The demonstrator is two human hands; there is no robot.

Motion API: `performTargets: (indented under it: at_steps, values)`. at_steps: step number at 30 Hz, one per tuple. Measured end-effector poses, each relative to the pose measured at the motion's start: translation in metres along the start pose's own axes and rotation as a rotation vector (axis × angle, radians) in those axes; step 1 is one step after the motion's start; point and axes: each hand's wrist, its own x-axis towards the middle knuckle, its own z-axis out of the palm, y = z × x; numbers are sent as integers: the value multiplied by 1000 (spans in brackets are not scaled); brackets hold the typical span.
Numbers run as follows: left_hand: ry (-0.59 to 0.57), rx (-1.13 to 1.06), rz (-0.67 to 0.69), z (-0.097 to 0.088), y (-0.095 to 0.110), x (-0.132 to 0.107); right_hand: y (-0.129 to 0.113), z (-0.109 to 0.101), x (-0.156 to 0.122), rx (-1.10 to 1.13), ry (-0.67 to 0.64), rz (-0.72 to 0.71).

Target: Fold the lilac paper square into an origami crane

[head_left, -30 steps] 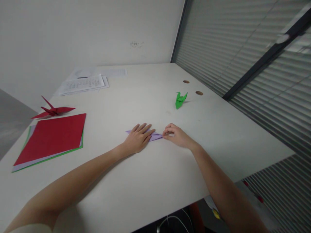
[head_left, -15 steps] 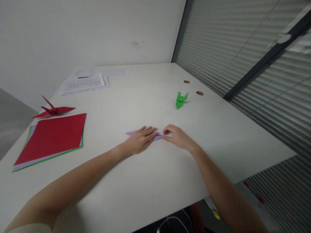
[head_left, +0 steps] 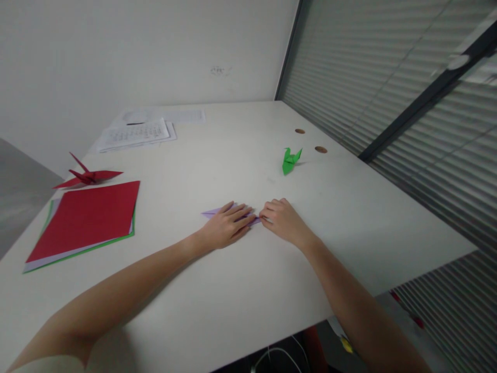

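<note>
Beneath flat-laid, open left hand [head_left: 228, 228]: 1 pointed lilac folded paper [head_left: 212, 213] | right hand [head_left: 280, 220]: pinching its tip | beyond right hand: 1 green folded-paper crane [head_left: 289, 162]

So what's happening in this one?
A person is working on a folded lilac paper at a white table. The left hand lies flat over it, and the right hand has its fingertips closed at the right tip. A green origami crane stands farther back; a red origami crane sits behind a stack of coloured sheets on the left.
</note>
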Motion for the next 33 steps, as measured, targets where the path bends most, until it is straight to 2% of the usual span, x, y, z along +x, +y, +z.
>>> performTargets:
  at_steps: [6,11,15,23,29,33]
  values:
    - [13,-9,11,2,0,1,-7,-1,0,-125,36,67]
    - [-11,-78,-24,2,1,1,-7,0,-1,-130,39,132]
    - [-11,-112,-50,2,1,0,-3,-1,-2,-58,15,143]
    - [-18,-119,-56,2,-1,-1,10,0,-3,235,-43,234]
    - [-30,-114,-64,2,-1,-1,9,-5,-4,179,-55,236]
    - [-33,-127,-64,2,-2,-1,16,-9,-8,275,-11,238]
